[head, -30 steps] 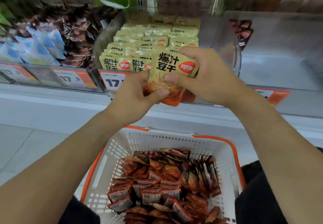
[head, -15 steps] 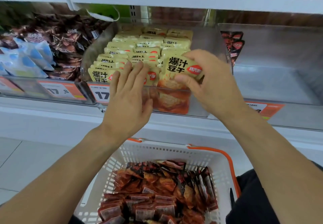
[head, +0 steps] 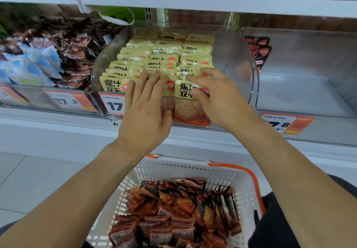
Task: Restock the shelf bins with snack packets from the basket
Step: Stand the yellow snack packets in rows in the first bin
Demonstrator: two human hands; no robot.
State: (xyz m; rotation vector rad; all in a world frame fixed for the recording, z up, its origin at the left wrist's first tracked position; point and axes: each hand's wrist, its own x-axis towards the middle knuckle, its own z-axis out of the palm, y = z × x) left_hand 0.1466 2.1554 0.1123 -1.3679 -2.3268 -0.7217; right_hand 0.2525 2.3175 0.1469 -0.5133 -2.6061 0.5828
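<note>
both hands lie spread, the left hand [head: 144, 110] and right hand [head: 216, 97] flat on the yellow packets [head: 164, 58] at the clear bin [head: 239, 64] front edge; press evenly so rows stand upright.

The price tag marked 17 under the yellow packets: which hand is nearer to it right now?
Left. The left hand lies just right of the price tag, its little-finger edge almost at the tag. The right hand is farther right, fingers on the front yellow packets.
</note>
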